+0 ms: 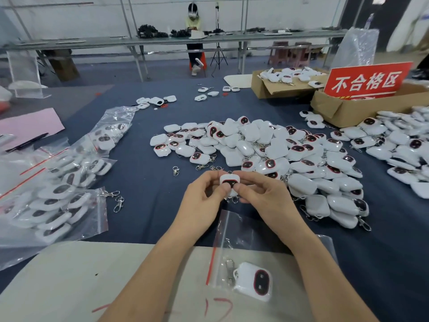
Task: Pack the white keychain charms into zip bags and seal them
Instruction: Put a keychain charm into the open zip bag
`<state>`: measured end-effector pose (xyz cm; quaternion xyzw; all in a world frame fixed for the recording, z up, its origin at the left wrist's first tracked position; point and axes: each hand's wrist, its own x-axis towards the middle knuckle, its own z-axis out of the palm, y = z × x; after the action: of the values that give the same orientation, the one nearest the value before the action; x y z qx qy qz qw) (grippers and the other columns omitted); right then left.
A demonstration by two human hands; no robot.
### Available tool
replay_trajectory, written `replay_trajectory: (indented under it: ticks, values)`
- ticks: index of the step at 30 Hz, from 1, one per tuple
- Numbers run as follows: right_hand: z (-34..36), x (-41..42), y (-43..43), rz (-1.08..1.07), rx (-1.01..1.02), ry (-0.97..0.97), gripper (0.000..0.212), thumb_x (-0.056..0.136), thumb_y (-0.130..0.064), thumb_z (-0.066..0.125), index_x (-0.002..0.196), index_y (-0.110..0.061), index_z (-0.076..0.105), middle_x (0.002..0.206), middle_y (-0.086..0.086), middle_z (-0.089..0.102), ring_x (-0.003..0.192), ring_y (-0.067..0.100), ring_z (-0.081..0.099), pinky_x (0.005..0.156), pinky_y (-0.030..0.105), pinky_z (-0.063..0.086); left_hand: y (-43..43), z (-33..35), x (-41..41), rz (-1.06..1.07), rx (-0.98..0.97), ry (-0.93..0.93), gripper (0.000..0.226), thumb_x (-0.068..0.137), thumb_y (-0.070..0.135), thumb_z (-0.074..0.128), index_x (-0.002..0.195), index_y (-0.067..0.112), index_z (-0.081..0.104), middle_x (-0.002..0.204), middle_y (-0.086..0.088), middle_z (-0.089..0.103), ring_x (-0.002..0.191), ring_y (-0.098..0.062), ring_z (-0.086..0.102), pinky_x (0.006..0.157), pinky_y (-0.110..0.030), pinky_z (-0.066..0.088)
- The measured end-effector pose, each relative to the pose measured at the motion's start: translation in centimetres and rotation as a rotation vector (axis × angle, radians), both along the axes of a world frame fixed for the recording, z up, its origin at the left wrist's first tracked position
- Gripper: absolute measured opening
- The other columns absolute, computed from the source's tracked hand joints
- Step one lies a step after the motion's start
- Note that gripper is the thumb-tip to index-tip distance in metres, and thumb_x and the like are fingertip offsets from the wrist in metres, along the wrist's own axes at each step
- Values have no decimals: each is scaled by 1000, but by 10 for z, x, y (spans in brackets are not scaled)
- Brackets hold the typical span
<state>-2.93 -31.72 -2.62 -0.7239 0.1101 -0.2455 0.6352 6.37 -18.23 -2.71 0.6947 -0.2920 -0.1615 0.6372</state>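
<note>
One red sign card [366, 81] is lettered "不合格区" in white. A white rounded-square plastic keychain charm [229, 179], dark red-rimmed face up, is pinched by left hand [202, 194] and right hand [262, 194] above the dark blue worktop [144, 182].

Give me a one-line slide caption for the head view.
Left hand and right hand pinch a white keychain charm near a zip bag holding another charm.

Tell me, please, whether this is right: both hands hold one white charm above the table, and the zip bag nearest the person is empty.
Not quite. The left hand and right hand hold one white charm, but the zip bag nearest the person is not empty: the head view shows one bagged charm inside it.
</note>
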Motion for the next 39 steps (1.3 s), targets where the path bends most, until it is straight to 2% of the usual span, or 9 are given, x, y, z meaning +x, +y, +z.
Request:
replay_trajectory:
  ticks: [2, 5, 11, 18, 25, 28, 32, 35, 39]
  values:
    - [0, 0, 0, 16, -25, -2, 31, 92, -13, 70, 101, -42, 76, 100, -13, 77, 86, 4, 72, 79, 17, 56, -1, -1, 1, 16, 14, 5, 20, 99, 10, 63, 108, 28, 69, 97, 15, 75, 88, 1, 68, 84, -16, 53]
    - [2, -1, 1, 29, -55, 12, 32, 92, -16, 70, 101, -46, 75, 99, -16, 77, 84, 1, 71, 76, 12, 52, -2, -2, 1, 32, 37, 6, 23, 98, 9, 63, 102, 31, 69, 84, 21, 73, 80, 5, 65, 77, -14, 51]
    - [2, -4, 1, 16, -76, 47, 27, 91, -19, 72, 99, -44, 76, 80, -14, 76, 72, -5, 68, 69, 4, 45, 0, 1, 0, 49, 55, 17, 27, 97, 8, 64, 94, 34, 71, 78, 16, 71, 76, 2, 64, 75, -15, 54]
    - [4, -2, 2, -5, 26, 33, 19, 91, -11, 71, 101, -25, 76, 91, -12, 78, 80, -3, 69, 73, 8, 49, 0, 6, -5, 8, 6, 27, 19, 99, 13, 64, 105, 29, 71, 90, 16, 76, 83, 4, 66, 77, -9, 50]
    - [6, -2, -1, -25, 84, 41, 18, 91, -9, 70, 95, -26, 76, 91, -10, 78, 83, -3, 70, 73, 8, 50, 1, 7, -6, -41, -28, 24, 20, 98, 14, 66, 108, 30, 72, 100, 0, 76, 89, -4, 68, 81, -12, 51]
    - [5, -2, -2, -13, 113, 37, 17, 91, -10, 70, 100, -23, 76, 95, -7, 79, 90, 2, 72, 78, 11, 53, 2, 8, -7, -70, -37, 16, 25, 96, 11, 68, 111, 31, 70, 100, 7, 76, 93, -3, 69, 83, -14, 52]
    - [3, -3, -3, 14, 185, 19, 18, 92, -12, 70, 106, -22, 76, 103, -2, 78, 101, 13, 73, 90, 22, 56, 1, 8, -8, -90, -15, -30, 35, 93, 7, 70, 113, 35, 65, 103, 17, 75, 96, -2, 70, 82, -13, 52]
    - [4, -4, -3, 26, 189, 16, 20, 92, -10, 69, 107, -22, 76, 103, -1, 78, 101, 14, 73, 89, 22, 56, 1, 7, -7, -89, -22, -13, 36, 93, 4, 69, 113, 33, 65, 98, 14, 75, 93, -5, 72, 81, -15, 53]
    - [7, -6, -1, 37, 153, 22, 20, 92, -9, 69, 109, -18, 75, 101, 0, 78, 100, 16, 73, 84, 20, 56, 0, 5, -5, -66, -12, -4, 36, 90, 2, 71, 107, 34, 67, 78, 18, 71, 77, 1, 68, 73, -12, 52]
